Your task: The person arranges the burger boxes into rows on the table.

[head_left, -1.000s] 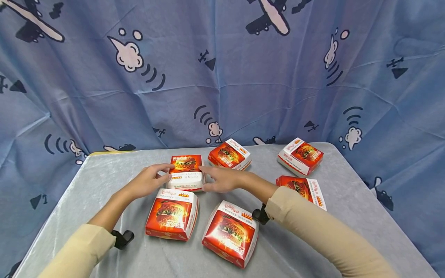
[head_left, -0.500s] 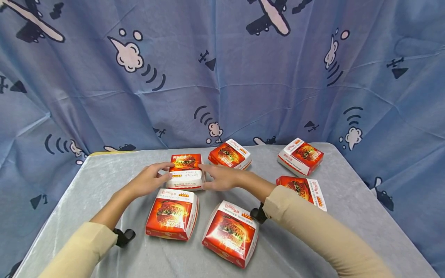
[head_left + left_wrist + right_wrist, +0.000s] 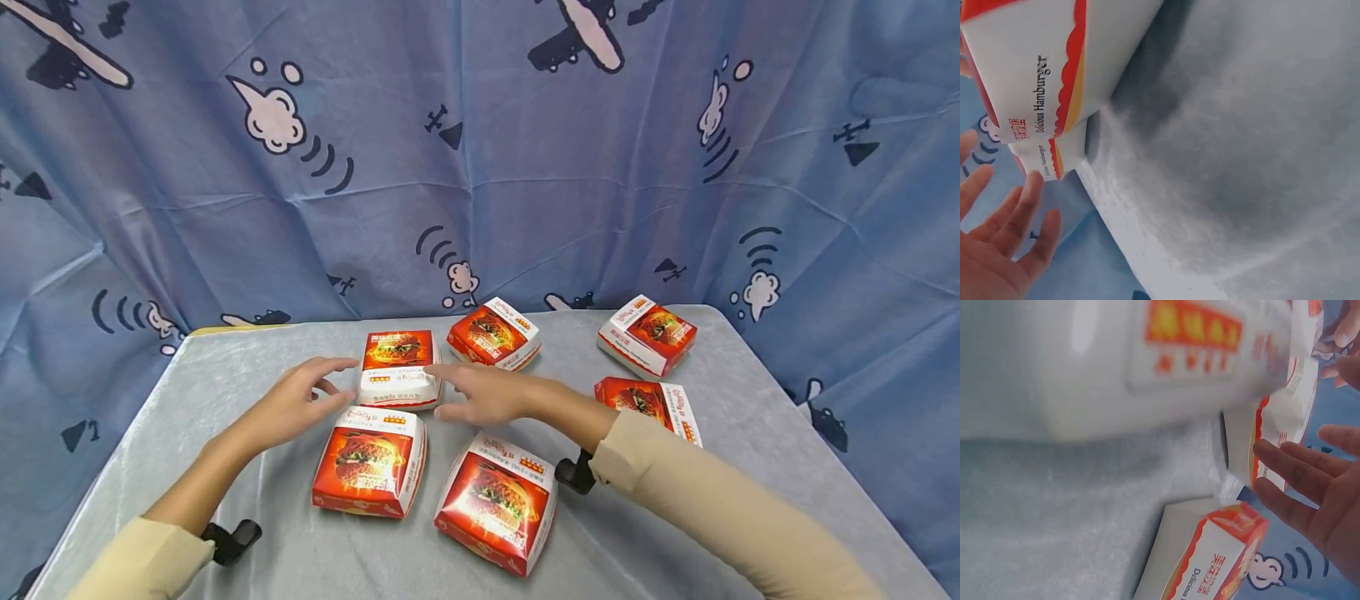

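A red and white hamburger box [image 3: 397, 371] lies on the cloth at the back left, a burger picture on its lid. My left hand [image 3: 300, 396] is just left of it, fingers spread and apart from the box; the left wrist view shows this hand [image 3: 1007, 244] holding nothing. At the box's right edge is my right hand [image 3: 487, 392], fingers extended; whether its fingertips touch the box I cannot tell. Nearer lie two more hamburger boxes, a left box [image 3: 367, 462] and a right box [image 3: 495, 504]. In the right wrist view the right hand [image 3: 1329, 487] has straight fingers.
Another hamburger box [image 3: 495, 333] stands at the back middle. On the right are a back box [image 3: 648, 333] and one [image 3: 648, 404] partly hidden by the right sleeve. Grey cloth [image 3: 757, 467] covers the table, and a blue curtain [image 3: 390, 150] hangs behind.
My left hand has drawn away from the back-left box, to the left and slightly nearer. My right hand's fingers have slid slightly nearer along its edge. The box itself has shifted slightly.
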`<state>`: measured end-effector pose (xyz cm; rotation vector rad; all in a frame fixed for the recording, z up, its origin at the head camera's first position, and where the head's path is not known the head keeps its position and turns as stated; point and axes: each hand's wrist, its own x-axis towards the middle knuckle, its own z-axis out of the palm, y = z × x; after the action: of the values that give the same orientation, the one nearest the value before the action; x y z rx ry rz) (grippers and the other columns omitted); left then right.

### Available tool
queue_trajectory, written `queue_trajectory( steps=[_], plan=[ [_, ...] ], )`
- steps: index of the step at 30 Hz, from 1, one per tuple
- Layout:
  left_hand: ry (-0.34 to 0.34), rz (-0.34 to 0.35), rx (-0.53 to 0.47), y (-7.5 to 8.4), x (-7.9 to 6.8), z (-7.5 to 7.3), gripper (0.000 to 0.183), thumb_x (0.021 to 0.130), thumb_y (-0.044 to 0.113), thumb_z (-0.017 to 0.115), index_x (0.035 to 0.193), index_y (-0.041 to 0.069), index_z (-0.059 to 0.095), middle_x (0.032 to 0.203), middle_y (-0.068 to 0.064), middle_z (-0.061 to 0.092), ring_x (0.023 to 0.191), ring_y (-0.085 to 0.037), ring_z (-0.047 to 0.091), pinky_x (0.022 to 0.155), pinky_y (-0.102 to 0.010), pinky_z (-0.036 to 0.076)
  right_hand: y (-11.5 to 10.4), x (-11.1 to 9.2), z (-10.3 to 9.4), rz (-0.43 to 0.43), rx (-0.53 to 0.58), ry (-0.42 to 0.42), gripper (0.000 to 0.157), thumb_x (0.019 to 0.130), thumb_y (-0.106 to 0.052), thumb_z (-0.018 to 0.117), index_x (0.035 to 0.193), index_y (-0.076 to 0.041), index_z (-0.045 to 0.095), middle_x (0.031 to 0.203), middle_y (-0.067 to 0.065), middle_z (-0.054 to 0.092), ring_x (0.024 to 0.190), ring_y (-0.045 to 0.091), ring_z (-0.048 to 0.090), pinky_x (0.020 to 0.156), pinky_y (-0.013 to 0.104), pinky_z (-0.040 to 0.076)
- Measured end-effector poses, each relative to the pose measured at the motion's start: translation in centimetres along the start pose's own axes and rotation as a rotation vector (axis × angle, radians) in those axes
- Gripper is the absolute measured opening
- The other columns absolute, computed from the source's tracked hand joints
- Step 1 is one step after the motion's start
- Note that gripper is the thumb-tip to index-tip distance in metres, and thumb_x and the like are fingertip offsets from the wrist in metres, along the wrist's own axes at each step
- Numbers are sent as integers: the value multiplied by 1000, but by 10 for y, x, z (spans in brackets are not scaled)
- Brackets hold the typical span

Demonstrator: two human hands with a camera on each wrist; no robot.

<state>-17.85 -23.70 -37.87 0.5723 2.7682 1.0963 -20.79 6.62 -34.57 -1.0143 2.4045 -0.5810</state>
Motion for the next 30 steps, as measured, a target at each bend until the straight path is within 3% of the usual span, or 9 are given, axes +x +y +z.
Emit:
queue_trajectory(
  steps=[5,9,16,23,30],
  plan=[
    [-23,63,15,1,-14,1,51,91,29,73,136,9,60,135,-12,59,98,-19,65,84,-47,52,-7,-9,6,-13,-8,-34,63,100,-33,58,155,-11,35,155,8,41,132,25,49,110,40,39],
    [-65,99,20,-1,-18,3,50,89,30,76,133,9,63,131,-11,63,99,-21,65,83,-47,52,-11,-12,13,-46,2,-65,60,101,-32,57,155,-13,36,154,6,43,128,25,54,108,38,41],
    [-92,97,18,-4,-18,8,38,90,29,76,122,11,70,120,-5,69,95,-17,64,83,-45,50,-18,-15,21,-66,22,-118,60,100,-34,58,154,-19,38,152,0,44,124,23,57,105,34,43],
    [-88,99,50,1,-19,9,37,88,32,77,118,11,71,114,-1,70,92,-14,62,81,-44,51,-21,-18,24,-98,20,-182,57,99,-36,59,152,-24,42,148,-3,49,122,19,57,102,33,45],
    [-83,117,77,6,-20,7,35,86,34,79,112,13,71,110,2,69,94,-16,62,82,-43,52,-20,-18,25,-102,23,-196,59,99,-38,60,153,-21,42,149,-2,48,122,18,57,102,32,45]
  ],
)
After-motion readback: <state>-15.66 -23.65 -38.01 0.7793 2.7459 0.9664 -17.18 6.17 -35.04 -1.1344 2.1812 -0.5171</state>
